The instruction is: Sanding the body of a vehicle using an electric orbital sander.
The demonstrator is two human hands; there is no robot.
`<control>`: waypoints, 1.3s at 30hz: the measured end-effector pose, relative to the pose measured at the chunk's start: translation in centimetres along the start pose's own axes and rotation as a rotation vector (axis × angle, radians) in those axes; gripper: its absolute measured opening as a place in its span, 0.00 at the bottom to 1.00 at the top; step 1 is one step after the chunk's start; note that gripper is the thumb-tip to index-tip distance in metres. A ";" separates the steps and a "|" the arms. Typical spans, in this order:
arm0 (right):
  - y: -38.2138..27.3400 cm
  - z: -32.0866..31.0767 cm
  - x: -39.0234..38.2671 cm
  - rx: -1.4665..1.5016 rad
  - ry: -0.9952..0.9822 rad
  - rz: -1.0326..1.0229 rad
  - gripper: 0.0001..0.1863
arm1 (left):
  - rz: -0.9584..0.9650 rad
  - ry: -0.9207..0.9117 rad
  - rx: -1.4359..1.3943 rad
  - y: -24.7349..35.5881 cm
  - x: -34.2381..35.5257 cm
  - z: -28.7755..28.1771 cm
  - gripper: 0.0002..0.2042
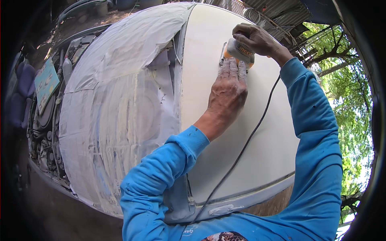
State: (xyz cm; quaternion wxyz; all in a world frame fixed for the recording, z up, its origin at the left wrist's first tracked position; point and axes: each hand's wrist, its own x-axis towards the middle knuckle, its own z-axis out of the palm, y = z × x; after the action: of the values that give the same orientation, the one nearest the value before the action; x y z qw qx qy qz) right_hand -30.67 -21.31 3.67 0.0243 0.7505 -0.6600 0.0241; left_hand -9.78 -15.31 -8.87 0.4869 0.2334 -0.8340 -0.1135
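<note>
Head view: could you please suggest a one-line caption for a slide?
Both hands, left hand and right hand, press an orange corded sander on a cream car panel.

Sunlit yard, green trees (345, 120), metal roofing (277, 10)

You're at an open-air car body shop: masked windscreen (120, 100), primed roof (241, 132), exposed engine bay (44, 120), trees (345, 116).

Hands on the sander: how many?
2. The left hand rests flat on the near end of the orange sander; the right hand grips its top from the far side.
</note>
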 end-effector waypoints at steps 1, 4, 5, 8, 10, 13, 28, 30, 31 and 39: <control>-0.7 0.3 0.8 0.010 -0.007 -0.024 0.16 | 0.027 -0.045 0.067 -0.3 -0.1 0.5 0.35; -2.7 0.8 3.6 -0.108 0.016 -0.125 0.14 | 0.071 -0.056 0.046 -1.0 -0.2 0.6 0.33; -3.2 1.1 4.5 -0.085 -0.013 -0.115 0.13 | 0.071 0.000 0.047 -1.2 0.0 0.2 0.33; -3.9 1.5 6.6 -0.160 -0.018 -0.211 0.16 | -0.066 0.304 -0.344 -4.0 3.5 -2.0 0.28; -4.0 1.9 7.6 -0.054 -0.037 -0.242 0.19 | 0.003 0.470 -0.313 -8.2 7.3 -3.6 0.23; -4.3 2.6 8.6 0.016 -0.053 -0.248 0.19 | -0.057 0.185 -0.505 -12.5 12.9 -4.2 0.20; -6.9 2.6 8.5 0.115 -0.031 -0.266 0.20 | -0.161 -0.145 -0.293 -14.5 14.0 -2.5 0.23; -7.4 2.6 8.2 0.126 -0.030 -0.264 0.20 | -0.157 -0.136 -0.287 -14.0 13.6 -3.0 0.24; -7.7 2.6 8.0 0.128 -0.031 -0.267 0.20 | -0.153 -0.131 -0.290 -13.7 13.3 -3.2 0.24; -10.4 2.2 5.0 0.157 -0.025 -0.290 0.21 | -0.101 -0.067 -0.263 -11.4 11.1 -5.2 0.25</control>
State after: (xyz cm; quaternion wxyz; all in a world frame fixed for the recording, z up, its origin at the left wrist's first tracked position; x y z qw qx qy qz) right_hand -19.69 -25.11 1.81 -0.0395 0.8378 -0.5409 0.0624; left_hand -6.76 -30.48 -2.58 0.4788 0.2056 -0.8149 -0.2539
